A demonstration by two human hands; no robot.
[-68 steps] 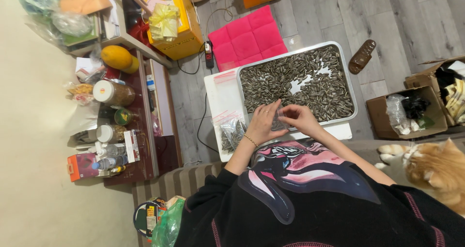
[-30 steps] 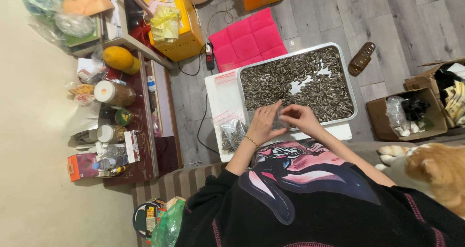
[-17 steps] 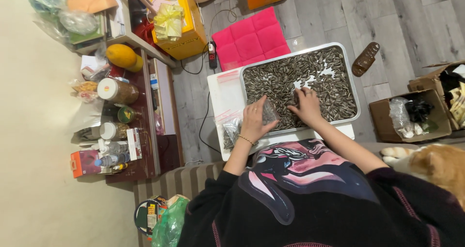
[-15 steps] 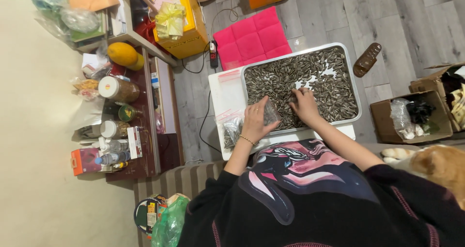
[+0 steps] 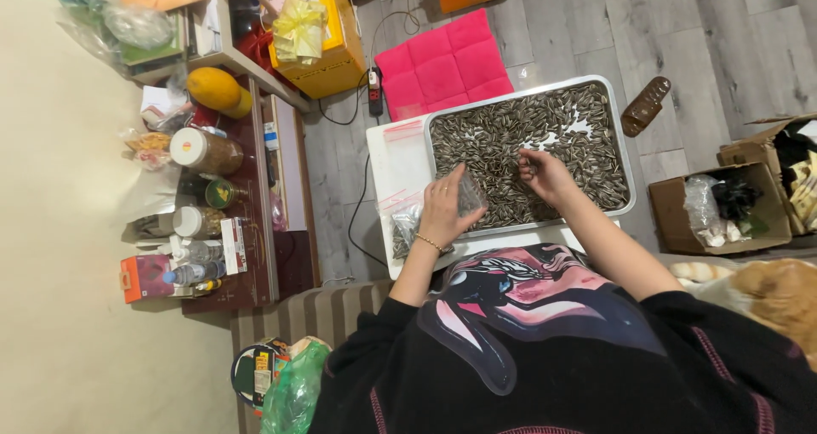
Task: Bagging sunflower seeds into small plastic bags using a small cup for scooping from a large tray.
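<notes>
Two hands, the left hand point(image 5: 444, 211) and the right hand point(image 5: 545, 173), work over one metal tray point(image 5: 628, 157) of sunflower seeds point(image 5: 511, 136), too many to count. Two clear plastic bags point(image 5: 407, 228) sit at its edge, with one pink cushion point(image 5: 447, 64) and two cardboard boxes point(image 5: 711, 242) nearby.

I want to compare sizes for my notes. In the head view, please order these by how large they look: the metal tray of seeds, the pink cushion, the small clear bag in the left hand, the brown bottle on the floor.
1. metal tray of seeds
2. pink cushion
3. Small clear bag and brown bottle: they look about alike, so I leave them unranked.
</notes>
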